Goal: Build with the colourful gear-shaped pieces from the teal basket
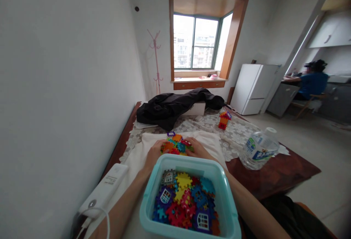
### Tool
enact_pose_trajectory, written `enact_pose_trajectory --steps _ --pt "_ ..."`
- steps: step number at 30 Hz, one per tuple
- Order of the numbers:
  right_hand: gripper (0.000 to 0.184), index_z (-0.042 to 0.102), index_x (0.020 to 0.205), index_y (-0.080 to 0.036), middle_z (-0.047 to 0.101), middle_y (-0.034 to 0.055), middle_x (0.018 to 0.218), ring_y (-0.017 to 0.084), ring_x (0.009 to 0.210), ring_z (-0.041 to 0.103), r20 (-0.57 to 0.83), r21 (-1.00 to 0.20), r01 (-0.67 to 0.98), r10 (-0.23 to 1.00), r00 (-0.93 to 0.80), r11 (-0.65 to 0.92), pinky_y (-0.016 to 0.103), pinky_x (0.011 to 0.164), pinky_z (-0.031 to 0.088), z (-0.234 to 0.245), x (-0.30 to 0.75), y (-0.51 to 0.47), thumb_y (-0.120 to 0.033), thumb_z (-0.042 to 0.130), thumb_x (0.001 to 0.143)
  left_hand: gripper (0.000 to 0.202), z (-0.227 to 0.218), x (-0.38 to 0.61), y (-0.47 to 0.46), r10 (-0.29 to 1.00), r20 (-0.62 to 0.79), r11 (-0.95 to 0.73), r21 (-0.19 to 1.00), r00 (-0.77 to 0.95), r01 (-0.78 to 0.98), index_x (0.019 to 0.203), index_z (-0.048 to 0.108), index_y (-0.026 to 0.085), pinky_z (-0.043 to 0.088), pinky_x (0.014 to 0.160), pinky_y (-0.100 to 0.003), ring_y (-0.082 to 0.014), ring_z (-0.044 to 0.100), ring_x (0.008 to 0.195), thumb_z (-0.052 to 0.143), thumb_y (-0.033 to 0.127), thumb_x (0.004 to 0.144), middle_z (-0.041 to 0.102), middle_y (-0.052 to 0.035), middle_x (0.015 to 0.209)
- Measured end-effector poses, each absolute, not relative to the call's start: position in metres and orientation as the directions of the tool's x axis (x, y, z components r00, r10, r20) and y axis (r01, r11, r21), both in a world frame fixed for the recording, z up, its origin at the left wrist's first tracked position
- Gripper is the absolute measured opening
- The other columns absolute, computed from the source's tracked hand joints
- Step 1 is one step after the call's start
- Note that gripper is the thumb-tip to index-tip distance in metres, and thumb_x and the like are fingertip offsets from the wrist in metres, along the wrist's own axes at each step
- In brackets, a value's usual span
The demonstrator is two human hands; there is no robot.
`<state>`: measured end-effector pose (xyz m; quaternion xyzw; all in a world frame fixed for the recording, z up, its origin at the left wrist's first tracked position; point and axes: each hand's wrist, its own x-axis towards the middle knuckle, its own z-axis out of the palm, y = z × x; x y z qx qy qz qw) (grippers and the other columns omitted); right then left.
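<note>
- both hands are out on the white cloth (142, 147) in the middle of the table (274, 177), past the far rim of the tub.
- left hand (155, 155) cups the left side of a cluster of joined plastic blocks (177, 144), fingers curled round it and pressed against the pieces.
- right hand (197, 148) is on the right side of the same cluster, fingers closed in on it; the tips are hidden among the blocks.
- the cluster is orange, blue, red and green, with a purple piece at its far edge, resting on the cloth between the two hands.
- a pale teal tub (225, 195) sits at the near edge of the table between the forearms, full of loose blocks, some with white window shapes.
- a small built block figure (224, 120) stands further back on the lace cover, well apart from the hands.
- a clear water bottle (259, 149) lies on its side toward the right edge.
- a white power bank (105, 189) with a cable lies along the left edge.
- a dark jacket (175, 107) is heaped at the far edge.
</note>
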<state>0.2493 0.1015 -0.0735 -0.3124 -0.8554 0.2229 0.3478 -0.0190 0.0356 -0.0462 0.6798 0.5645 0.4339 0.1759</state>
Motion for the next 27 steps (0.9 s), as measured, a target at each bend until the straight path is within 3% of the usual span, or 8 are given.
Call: enact_pose_trajectory --steps 3,8,11,13,17,22,25,27 --pt "0.048 0.065 0.139 -0.025 0.068 0.0119 0.138 0.029 0.127 0.062 0.415 -0.57 0.438 0.704 -0.577 0.695 0.047 0.115 0.047 -0.0768 0.2496 0.1038 -0.021 0.068 0.091 0.045 -0.0463 -0.0174 0.0345 0.921 0.387 -0.29 0.759 -0.046 0.583 0.123 0.071 0.017 0.059 0.095 -0.044 -0.0276 0.074 0.096 0.066 0.022 0.078 0.077 -0.0118 0.118" --pt "0.053 0.065 0.142 -0.02 0.064 0.0169 0.143 0.035 0.129 0.058 0.391 -0.478 0.575 0.747 -0.538 0.664 0.052 0.114 0.045 -0.0824 0.2488 0.1089 -0.03 0.074 0.09 0.054 -0.05 -0.0227 0.0363 0.943 0.331 -0.25 0.79 -0.046 0.56 0.133 0.064 0.022 0.058 0.097 -0.042 -0.0265 0.075 0.1 0.066 0.024 0.08 0.079 -0.009 0.118" --pt "0.034 0.073 0.127 -0.02 0.072 0.0132 0.127 0.03 0.118 0.062 0.38 -0.486 0.553 0.734 -0.563 0.676 0.045 0.108 0.048 -0.0803 0.2483 0.1095 -0.025 0.07 0.093 0.052 -0.0501 -0.0255 0.0369 0.951 0.303 -0.221 0.793 -0.054 0.568 0.133 0.064 0.022 0.056 0.1 -0.043 -0.028 0.075 0.104 0.066 0.026 0.08 0.08 -0.0086 0.113" --pt "0.025 0.075 0.116 -0.019 0.071 0.0129 0.127 0.03 0.12 0.061 0.388 -0.511 0.523 0.727 -0.567 0.682 0.043 0.108 0.048 -0.0781 0.2486 0.1085 -0.026 0.071 0.092 0.05 -0.0493 -0.0258 0.0371 0.951 0.304 -0.22 0.79 -0.055 0.572 0.13 0.066 0.021 0.057 0.098 -0.043 -0.0287 0.075 0.103 0.064 0.026 0.081 0.08 -0.009 0.111" --pt "0.037 0.071 0.12 -0.021 0.069 0.0133 0.133 0.032 0.125 0.06 0.38 -0.561 0.485 0.729 -0.57 0.671 0.045 0.11 0.048 -0.0783 0.2497 0.1065 -0.033 0.079 0.087 0.045 -0.0471 -0.0235 0.037 0.937 0.345 -0.254 0.782 -0.056 0.568 0.121 0.073 0.019 0.057 0.096 -0.043 -0.0308 0.073 0.107 0.063 0.025 0.078 0.079 -0.0119 0.115" --pt "0.036 0.067 0.127 -0.025 0.072 0.0117 0.122 0.03 0.111 0.066 0.361 -0.597 0.475 0.745 -0.561 0.646 0.045 0.102 0.052 -0.0789 0.2476 0.1071 -0.022 0.067 0.092 0.029 -0.044 -0.0201 0.0352 0.924 0.377 -0.277 0.766 -0.057 0.581 0.106 0.076 0.018 0.056 0.095 -0.043 -0.0316 0.073 0.107 0.062 0.028 0.083 0.079 -0.0127 0.112" --pt "0.023 0.071 0.115 -0.024 0.074 0.0113 0.117 0.031 0.108 0.065 0.366 -0.563 0.476 0.721 -0.589 0.675 0.045 0.101 0.051 -0.0754 0.246 0.1071 -0.027 0.068 0.093 0.031 -0.0441 -0.0205 0.0342 0.932 0.356 -0.227 0.719 -0.068 0.657 0.11 0.076 0.02 0.054 0.098 -0.045 -0.0331 0.073 0.106 0.069 0.032 0.082 0.079 -0.0133 0.111" --pt "0.023 0.071 0.113 -0.023 0.074 0.0113 0.116 0.032 0.109 0.064 0.346 -0.528 0.505 0.715 -0.607 0.683 0.045 0.1 0.05 -0.0743 0.2457 0.1072 -0.033 0.071 0.092 0.043 -0.0456 -0.0215 0.0341 0.944 0.328 -0.197 0.667 -0.046 0.718 0.119 0.075 0.019 0.052 0.1 -0.047 -0.0358 0.072 0.108 0.074 0.035 0.079 0.079 -0.0158 0.114"
